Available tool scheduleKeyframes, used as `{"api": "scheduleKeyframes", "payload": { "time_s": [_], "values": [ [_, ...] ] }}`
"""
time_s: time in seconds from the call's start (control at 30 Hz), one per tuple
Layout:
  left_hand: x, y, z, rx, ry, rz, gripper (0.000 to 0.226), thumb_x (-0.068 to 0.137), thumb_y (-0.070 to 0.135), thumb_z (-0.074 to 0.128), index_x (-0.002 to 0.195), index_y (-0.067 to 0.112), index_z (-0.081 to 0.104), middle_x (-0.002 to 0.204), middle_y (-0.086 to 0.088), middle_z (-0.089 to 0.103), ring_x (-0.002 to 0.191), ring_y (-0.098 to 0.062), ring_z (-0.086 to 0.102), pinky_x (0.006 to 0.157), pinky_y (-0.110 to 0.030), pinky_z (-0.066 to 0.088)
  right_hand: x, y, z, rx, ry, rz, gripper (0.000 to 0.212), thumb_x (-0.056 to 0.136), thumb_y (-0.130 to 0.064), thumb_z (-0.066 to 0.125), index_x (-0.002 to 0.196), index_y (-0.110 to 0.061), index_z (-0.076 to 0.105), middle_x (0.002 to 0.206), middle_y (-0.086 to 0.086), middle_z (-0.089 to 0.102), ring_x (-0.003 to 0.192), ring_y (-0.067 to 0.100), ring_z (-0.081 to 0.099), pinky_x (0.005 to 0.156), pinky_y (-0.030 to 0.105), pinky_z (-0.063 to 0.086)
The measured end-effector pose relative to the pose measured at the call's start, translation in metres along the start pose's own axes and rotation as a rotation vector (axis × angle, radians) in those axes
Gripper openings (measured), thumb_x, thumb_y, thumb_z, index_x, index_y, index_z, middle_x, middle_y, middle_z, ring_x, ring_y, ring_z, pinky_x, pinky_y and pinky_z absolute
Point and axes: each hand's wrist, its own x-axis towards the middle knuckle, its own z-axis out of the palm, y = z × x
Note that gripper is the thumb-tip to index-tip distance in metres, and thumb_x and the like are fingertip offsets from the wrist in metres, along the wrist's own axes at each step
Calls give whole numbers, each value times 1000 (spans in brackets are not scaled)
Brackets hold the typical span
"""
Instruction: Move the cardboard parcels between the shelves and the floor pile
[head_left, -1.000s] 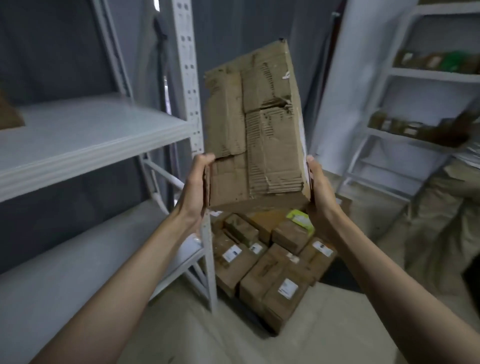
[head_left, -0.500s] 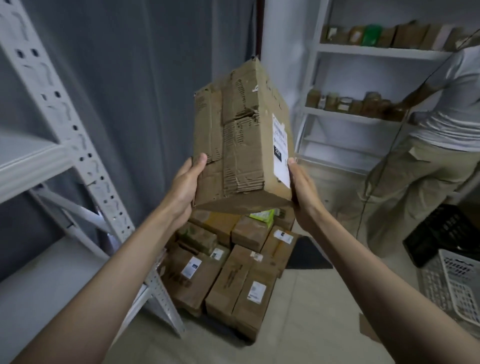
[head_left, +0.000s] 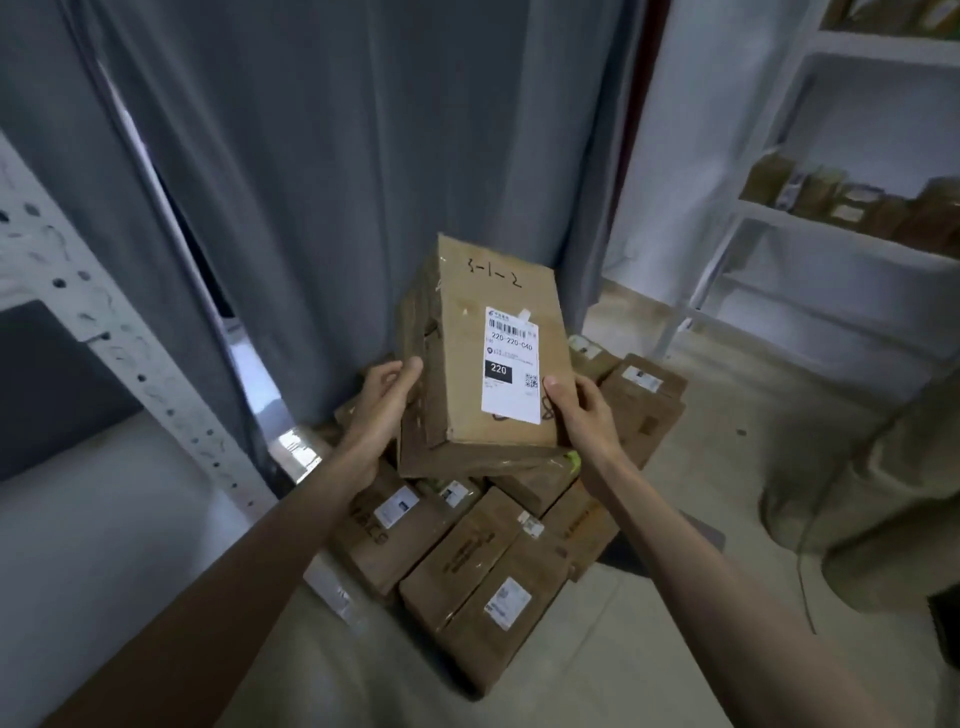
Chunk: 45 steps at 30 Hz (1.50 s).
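I hold a worn cardboard parcel (head_left: 467, 291) between both hands, just above the floor pile (head_left: 467, 561). Its top face carries a white shipping label and a handwritten number. My left hand (head_left: 382, 402) grips its torn left side, fingers curled round the edge. My right hand (head_left: 579, 413) grips the right side, thumb on the top face beside the label. The pile holds several brown labelled parcels lying side by side on the floor, partly hidden by the held parcel.
A white perforated shelf post (head_left: 119, 353) and a low shelf board (head_left: 78, 545) stand at my left. Grey curtains (head_left: 337, 156) hang behind the pile. Another white shelf unit (head_left: 852, 244) with parcels is at the right. A person's trouser leg (head_left: 872, 493) stands close on the right.
I have turned from the left shelf toward the pile and lowered the parcel. It tipped forward, so the labelled face now points up. Both hands kept their grip.
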Motion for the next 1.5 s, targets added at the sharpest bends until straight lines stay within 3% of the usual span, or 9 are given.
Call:
{"api": "scheduleKeyframes", "payload": {
  "time_s": [0.17,0.27,0.33,0.5,0.7,0.83,1.03,1.2,1.5],
  "values": [
    [-2,-31,-7,-83,12,-66,46,72,64,66,101,29,60,84,26,73,77,8,69,61,-17,53,30,23,27,-61,-166,25,43,97,-34,66,134,-14,57,123,5,68,109,21,67,83,31,57],
    [8,-54,-14,-171,68,-146,46,73,55,74,108,27,65,101,9,76,86,-5,73,68,-22,59,43,38,47,-84,-242,70,41,97,-33,65,133,-15,57,119,5,70,97,16,68,68,22,53],
    [14,-69,-22,-175,108,-241,60,71,58,76,119,24,60,114,0,72,94,-12,70,69,-28,57,54,48,62,-116,-300,105,43,97,-32,65,135,-14,55,119,6,69,97,17,68,74,23,57],
    [45,-113,-43,-171,107,-318,65,55,72,71,106,33,61,97,23,74,80,9,68,63,-19,48,85,79,106,-187,-394,217,52,94,-38,68,141,-18,54,122,6,72,109,25,69,99,50,54],
    [106,-169,-58,-209,115,-441,101,67,76,64,151,28,36,141,5,53,124,-17,56,105,-45,47,130,132,151,-261,-402,368,41,90,-51,69,123,-29,62,118,1,74,109,25,69,100,52,53],
    [140,-208,-60,-251,98,-456,94,71,76,61,151,30,38,133,7,61,110,-7,64,85,-25,54,150,162,175,-187,-400,451,44,95,-37,68,136,-24,59,112,-4,76,105,18,72,92,42,59],
    [170,-276,-58,-236,112,-509,74,80,71,60,139,25,56,120,11,71,105,-4,69,84,-19,57,186,213,204,-216,-412,518,37,98,-20,66,133,-9,59,115,10,72,89,12,71,66,21,57],
    [190,-337,-47,-220,167,-614,70,83,71,56,136,24,60,110,16,73,98,-1,70,80,-18,58,220,275,230,-281,-495,587,48,97,-19,66,142,-12,52,128,11,67,115,27,66,98,47,56],
    [234,-463,-37,-170,264,-688,53,96,52,56,139,20,55,123,7,68,93,6,66,66,-8,51,271,399,289,-404,-642,552,60,99,-23,64,154,-24,40,146,6,53,125,23,59,104,46,52]
  ]
}}
